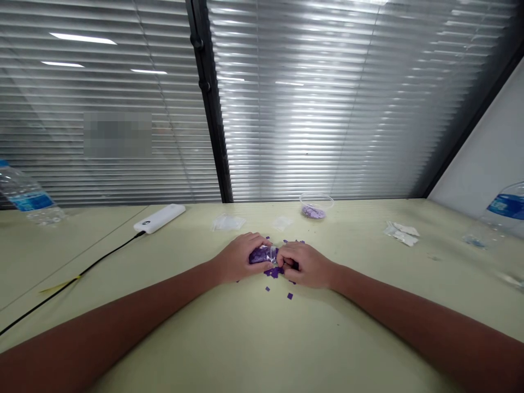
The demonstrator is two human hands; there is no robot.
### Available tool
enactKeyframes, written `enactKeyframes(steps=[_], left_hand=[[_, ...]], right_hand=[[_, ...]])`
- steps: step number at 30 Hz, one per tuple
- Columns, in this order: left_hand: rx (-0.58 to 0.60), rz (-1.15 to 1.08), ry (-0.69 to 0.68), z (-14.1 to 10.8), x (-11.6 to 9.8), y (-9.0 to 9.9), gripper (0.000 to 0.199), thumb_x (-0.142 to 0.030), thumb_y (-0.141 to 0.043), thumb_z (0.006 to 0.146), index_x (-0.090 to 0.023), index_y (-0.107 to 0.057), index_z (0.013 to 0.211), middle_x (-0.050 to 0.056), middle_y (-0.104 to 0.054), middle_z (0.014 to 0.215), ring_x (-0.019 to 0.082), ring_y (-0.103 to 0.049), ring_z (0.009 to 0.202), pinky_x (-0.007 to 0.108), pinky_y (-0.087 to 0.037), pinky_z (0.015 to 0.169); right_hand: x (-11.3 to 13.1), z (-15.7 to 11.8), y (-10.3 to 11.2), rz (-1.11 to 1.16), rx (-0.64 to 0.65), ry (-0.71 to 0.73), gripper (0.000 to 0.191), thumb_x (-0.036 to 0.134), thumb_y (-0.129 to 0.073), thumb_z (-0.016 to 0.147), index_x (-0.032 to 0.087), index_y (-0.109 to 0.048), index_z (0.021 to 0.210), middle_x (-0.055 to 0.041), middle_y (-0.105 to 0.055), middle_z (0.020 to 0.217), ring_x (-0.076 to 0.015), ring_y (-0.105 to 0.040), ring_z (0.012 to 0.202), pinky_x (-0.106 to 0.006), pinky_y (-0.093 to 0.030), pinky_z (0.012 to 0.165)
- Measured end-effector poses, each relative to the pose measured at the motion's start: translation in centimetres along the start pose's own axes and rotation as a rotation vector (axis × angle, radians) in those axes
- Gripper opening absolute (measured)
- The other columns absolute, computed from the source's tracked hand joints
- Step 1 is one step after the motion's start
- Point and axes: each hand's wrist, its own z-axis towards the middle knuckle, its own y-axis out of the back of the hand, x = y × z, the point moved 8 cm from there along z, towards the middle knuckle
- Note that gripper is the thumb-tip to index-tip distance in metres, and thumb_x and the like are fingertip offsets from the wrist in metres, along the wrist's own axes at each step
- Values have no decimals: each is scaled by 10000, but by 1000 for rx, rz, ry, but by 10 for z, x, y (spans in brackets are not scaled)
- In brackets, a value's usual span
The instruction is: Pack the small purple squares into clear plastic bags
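Left hand [236, 257] and right hand [305, 266] both close on a clear plastic bag [262, 255] of purple squares, apparently pinching it, though fingers hide the hold, mid-way along the pale green surface [184, 311]. Loose small purple squares [290, 296] lie scattered around and just below the hands.

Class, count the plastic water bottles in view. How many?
2: one water bottle at the far left, another water bottle at the far right, both cut off at the edge.
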Motion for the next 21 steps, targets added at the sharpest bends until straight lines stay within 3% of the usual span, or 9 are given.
enactKeyframes(steps=[21], left_hand=[[-2,-8,-14,-1,0,0,410,-535,-674,903,-251,-642,1197,58,-673,1092,254,-616,1003,352,-476,847]], right_hand=[[-1,0,-2,-9,3,-7,179,67,-586,771,221,-583,863,52,-514,679,-144,-502,709,-256,-388,733]])
